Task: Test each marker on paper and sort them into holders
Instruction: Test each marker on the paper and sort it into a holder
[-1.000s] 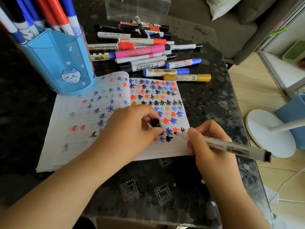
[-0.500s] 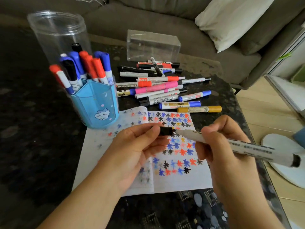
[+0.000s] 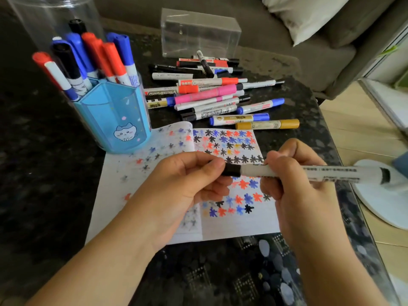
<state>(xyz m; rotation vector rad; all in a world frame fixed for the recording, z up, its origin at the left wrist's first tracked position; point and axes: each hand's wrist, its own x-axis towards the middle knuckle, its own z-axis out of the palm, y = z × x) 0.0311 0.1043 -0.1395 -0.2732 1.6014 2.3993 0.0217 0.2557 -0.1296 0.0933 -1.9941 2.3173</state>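
Cap seated on the white marker, both my hands on it

My left hand (image 3: 176,186) pinched the black cap (image 3: 230,170) while my right hand (image 3: 295,184) gripped the white marker (image 3: 313,173) level above the paper (image 3: 238,221); beyond my left hand stood the blue holder (image 3: 114,120), and ahead of both lay the loose markers (image 3: 212,96) near a clear box (image 3: 199,34)

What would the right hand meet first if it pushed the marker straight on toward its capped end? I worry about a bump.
Most likely the left hand, whose fingers already pinch the black cap on the marker that the right hand holds.
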